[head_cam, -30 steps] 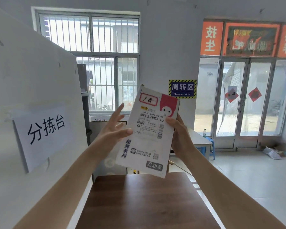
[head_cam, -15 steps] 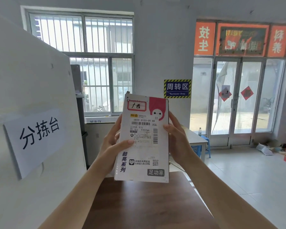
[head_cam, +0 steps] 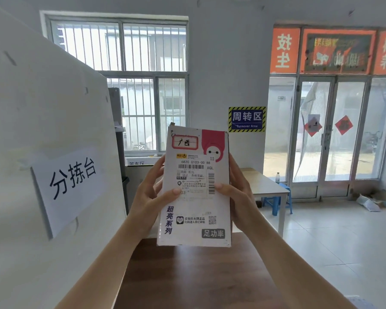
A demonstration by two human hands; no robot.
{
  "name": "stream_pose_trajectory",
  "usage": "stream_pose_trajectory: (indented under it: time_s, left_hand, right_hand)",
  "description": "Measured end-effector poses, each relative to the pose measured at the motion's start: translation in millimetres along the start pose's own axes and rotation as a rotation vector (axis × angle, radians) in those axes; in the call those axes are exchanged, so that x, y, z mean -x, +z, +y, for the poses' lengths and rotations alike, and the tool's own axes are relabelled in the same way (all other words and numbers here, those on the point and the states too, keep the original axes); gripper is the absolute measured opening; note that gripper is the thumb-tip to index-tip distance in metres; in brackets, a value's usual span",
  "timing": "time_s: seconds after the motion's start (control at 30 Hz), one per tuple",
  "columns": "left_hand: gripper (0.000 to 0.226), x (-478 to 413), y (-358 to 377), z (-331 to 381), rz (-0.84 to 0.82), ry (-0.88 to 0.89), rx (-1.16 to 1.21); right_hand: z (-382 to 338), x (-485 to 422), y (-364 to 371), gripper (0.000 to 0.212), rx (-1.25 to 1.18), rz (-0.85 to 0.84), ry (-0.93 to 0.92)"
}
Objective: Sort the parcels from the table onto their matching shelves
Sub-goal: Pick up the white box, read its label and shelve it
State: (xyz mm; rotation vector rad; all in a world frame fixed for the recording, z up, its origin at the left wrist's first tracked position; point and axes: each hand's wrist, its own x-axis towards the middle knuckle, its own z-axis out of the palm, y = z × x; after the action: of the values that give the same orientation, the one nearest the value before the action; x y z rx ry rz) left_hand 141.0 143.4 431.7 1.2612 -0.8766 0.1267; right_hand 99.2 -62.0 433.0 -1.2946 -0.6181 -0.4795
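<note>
Parcel: white box face with a pink-red patch at its upper right corner bearing a white round face with black eyes; a red-bordered label with black handwritten characters at the upper left; a white shipping label with black barcodes and a small yellow logo; purple characters down the lower left edge; a grey tag with white characters at the lower right corner. Table: dark brown wood grain. White board: carries a white paper sign with black characters. Wall sign: blue field, white characters, yellow-and-black striped border. Door banners: orange with white characters. Stool: blue. Door diamonds: red.
</note>
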Motion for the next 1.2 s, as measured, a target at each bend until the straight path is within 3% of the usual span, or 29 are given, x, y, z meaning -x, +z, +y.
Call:
stream_pose_trajectory:
  time_s: [0.2,0.43,0.6,0.9,1.2]
  left_hand:
    - [0.097,17,-22,-9,-0.011,-0.093,-0.081]
    - [0.079,34,-37,-3,0.089,-0.094,-0.056]
    - [0.07,48,-48,33,0.209,-0.044,-0.197]
    - [0.071,139,-17,134,0.569,-0.007,-0.55]
    - [0.078,284,71,269,0.99,0.012,-0.863]
  right_hand:
    - [12,14,6,0.075,0.007,-0.029,0.056]
    - [20,4,23,0.072,-0.072,-0.113,0.096]
    - [24,-15,48,0.08,-0.191,-0.236,0.095]
    - [27,-15,126,0.082,-0.598,-0.645,0.143]
    - [-34,79,270,0.078,-0.985,-1.014,0.167]
